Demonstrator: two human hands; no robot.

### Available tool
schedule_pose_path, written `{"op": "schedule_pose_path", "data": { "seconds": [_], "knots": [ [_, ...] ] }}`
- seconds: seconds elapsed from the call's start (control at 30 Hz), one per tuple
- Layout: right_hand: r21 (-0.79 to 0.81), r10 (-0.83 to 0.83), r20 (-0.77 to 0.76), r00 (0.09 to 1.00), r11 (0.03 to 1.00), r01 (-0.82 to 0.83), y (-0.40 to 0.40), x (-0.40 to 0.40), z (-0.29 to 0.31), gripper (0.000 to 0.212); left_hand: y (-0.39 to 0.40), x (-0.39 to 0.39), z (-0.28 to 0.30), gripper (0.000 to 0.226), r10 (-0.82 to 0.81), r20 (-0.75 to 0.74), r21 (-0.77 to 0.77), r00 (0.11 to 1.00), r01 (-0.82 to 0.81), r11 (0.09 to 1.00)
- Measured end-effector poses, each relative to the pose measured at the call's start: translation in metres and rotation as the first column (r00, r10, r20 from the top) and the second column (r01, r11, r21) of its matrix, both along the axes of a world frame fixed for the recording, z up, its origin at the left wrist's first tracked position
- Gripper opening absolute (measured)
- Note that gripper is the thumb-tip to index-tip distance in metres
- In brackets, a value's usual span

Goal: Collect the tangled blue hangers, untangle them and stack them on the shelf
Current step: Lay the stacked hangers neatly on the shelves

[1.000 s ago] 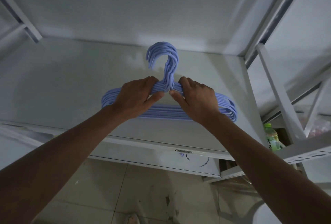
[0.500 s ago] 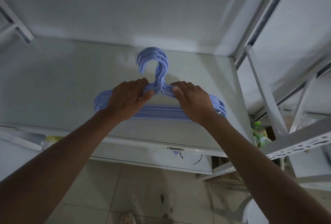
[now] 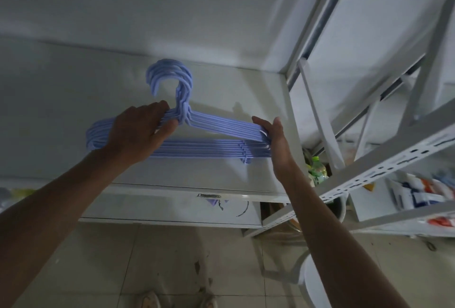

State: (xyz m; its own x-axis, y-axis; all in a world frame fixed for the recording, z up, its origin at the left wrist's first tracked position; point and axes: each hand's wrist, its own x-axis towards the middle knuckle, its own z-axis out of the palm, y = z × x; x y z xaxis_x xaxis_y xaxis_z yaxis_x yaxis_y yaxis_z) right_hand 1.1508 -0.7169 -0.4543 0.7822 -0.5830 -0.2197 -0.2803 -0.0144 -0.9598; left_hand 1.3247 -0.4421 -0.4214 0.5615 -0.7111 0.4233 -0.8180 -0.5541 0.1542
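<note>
White metal shelving fills the view, dimly lit, with a tiled floor [image 3: 172, 258] below. On the broad shelf [image 3: 61, 101] lies the stack of hangers [image 3: 211, 140], hooks nested and pointing to the back wall, bars lined up toward me. I judge them untangled and stacked; what remains is squaring the pile. My left hand [image 3: 138, 135] is clamped over the left shoulders of the stack next to the necks, fingers on top and thumb under, which pins the pile so it cannot slide. My right hand [image 3: 275, 140] is flat and unclenched, palm pressed against the right ends of the hangers, evidently to push the ends flush; it grips nothing. The hands are well apart, one at each side of the stack. To the right, a lower shelf holds a green bottle [image 3: 317, 172] and some packets [image 3: 418, 192]; their print is too blurred to read. A small tag [image 3: 209, 195] on the shelf edge is likewise illegible. No brand is legible on the hangers.
</note>
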Motion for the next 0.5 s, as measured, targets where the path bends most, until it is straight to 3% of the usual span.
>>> {"op": "schedule_pose_path", "data": {
  "seconds": [0.1,0.2,0.27,0.37,0.43,0.5],
  "knots": [
    [0.084,0.072,0.004,0.997,0.994,-0.072,-0.018,-0.001,0.003,0.072,-0.001,0.003,0.002,0.048,0.015,-0.018,0.015,1.0,-0.015,1.0],
    [0.155,-0.047,0.094,0.994,0.987,0.032,-0.036,-0.008,0.002,0.072,0.0,0.003,-0.001,0.049,0.003,-0.019,0.021,1.0,-0.002,1.0],
    [0.134,-0.09,0.097,0.991,0.988,0.076,-0.031,-0.006,-0.005,0.068,0.002,0.004,-0.002,0.051,0.006,-0.013,0.022,1.0,-0.005,1.0],
    [0.068,-0.023,0.058,0.998,0.997,0.019,-0.021,-0.002,-0.011,0.067,0.002,0.009,-0.002,0.053,0.007,-0.013,0.021,1.0,-0.006,1.0],
    [0.065,-0.117,0.139,0.983,0.992,0.109,-0.022,-0.002,-0.012,0.064,0.0,0.01,-0.002,0.053,0.005,-0.013,0.023,1.0,-0.005,1.0],
    [-0.011,-0.11,0.107,0.988,0.994,0.112,-0.017,0.001,-0.013,0.061,0.0,0.009,-0.004,0.051,0.008,0.005,0.012,1.0,-0.008,1.0]
  ]
}}
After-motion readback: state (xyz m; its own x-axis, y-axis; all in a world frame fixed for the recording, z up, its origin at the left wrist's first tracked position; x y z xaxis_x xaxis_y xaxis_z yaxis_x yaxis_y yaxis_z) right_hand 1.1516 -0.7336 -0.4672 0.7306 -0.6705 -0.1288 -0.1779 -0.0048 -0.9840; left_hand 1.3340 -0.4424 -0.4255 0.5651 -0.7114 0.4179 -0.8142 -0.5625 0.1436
